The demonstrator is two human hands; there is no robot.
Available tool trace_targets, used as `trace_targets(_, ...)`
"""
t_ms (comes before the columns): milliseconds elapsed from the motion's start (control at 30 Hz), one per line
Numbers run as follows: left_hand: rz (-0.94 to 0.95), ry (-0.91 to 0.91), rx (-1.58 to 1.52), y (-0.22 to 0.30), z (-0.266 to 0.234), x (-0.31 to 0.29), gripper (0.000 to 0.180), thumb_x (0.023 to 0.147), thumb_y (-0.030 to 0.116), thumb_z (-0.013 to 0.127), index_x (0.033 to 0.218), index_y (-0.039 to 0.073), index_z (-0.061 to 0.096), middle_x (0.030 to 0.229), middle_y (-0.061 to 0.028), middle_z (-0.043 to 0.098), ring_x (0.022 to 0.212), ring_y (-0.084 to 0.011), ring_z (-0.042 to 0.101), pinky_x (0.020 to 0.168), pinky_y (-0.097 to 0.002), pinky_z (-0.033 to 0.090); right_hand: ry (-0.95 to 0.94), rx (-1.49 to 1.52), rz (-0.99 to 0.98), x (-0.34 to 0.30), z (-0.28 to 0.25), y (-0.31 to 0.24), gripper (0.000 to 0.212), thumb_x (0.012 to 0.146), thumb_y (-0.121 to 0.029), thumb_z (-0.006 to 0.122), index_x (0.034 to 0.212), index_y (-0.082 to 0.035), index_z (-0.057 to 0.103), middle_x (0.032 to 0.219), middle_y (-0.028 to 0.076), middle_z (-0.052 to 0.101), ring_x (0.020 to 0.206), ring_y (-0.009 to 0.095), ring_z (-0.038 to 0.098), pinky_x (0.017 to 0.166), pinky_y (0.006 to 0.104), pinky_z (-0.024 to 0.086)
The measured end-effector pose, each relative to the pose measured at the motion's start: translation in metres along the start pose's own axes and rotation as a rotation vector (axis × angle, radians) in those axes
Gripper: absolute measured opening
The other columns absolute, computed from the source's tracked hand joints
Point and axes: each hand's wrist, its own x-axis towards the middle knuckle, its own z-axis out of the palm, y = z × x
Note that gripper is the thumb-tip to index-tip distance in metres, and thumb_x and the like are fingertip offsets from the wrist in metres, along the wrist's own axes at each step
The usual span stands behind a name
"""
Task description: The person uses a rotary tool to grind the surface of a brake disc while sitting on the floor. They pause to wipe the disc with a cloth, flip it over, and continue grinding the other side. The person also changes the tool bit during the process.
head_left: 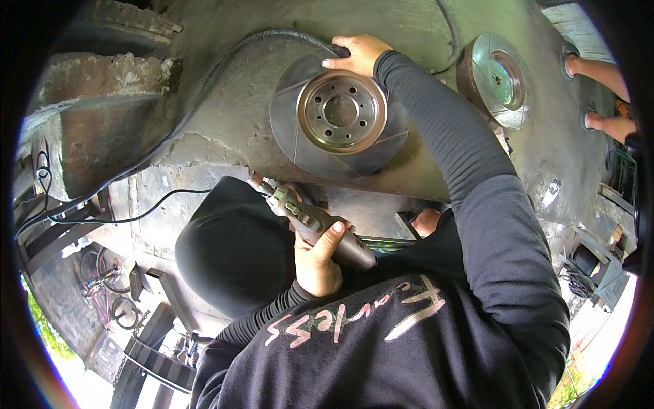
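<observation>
A slotted metal brake disc [286, 112] lies flat before me, its raised, holed hub facing up. My right hand [361, 56] is at its far rim, closed with finger and thumb on a black part of a dark ribbed hose [262, 34]. Nearer my body, my left hand [317, 266] wraps around a grey-brown handheld power tool [310, 221]. The tool's narrow metallic nose points up and left, short of the disc. Its exact kind is hard to make out.
A second brake disc [501, 78] rests at the right. Another person's feet [603, 123] are beyond it. A thin black cord [160, 204] runs off to the left. Worn concrete blocks [102, 75] stand far left, with bicycles [109, 286] below.
</observation>
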Motion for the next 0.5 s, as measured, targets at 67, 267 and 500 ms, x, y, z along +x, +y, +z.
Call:
trace_targets(67, -0.006, 0.001, 0.012, 0.000, -0.001, 0.001, 0.057, 0.078, 0.006, 0.070, 0.126, 0.005, 0.041, 0.087, -0.0064, 0.059, 0.080, -0.0199, 0.061, 0.077, -0.0349, 0.049, -0.028, -0.035, -0.041, 0.006, -0.002, -0.006, 0.082, 0.077, -0.067, 0.054, 0.134, -0.009, 0.048, 0.125, 0.019, 0.057, 0.114, 0.034, 0.055, 0.099, 0.0413, 0.043)
trace_targets(267, -0.011, -0.017, -0.010, 0.000, 0.002, 0.001, 0.037, 0.078, 0.006, 0.070, 0.109, 0.004, 0.050, 0.086, -0.0078, 0.061, 0.080, -0.0202, 0.061, 0.077, -0.0349, 0.049, -0.059, -0.224, -0.062, 0.001, -0.005, -0.018, 0.068, 0.087, -0.061, 0.045, 0.129, -0.007, 0.048, 0.106, 0.021, 0.065, 0.096, 0.036, 0.062, 0.085, 0.0453, 0.049)
trace_targets(500, 0.020, 0.012, -0.019, -0.001, 0.006, -0.005, 0.029, 0.078, 0.006, 0.070, 0.101, 0.005, 0.051, 0.085, -0.0078, 0.061, 0.078, -0.0199, 0.060, 0.075, -0.0345, 0.049, -0.011, -0.150, -0.026, 0.005, -0.005, -0.021, 0.063, 0.092, -0.056, 0.042, 0.127, -0.004, 0.049, 0.097, 0.023, 0.065, 0.092, 0.039, 0.062, 0.084, 0.0446, 0.049)
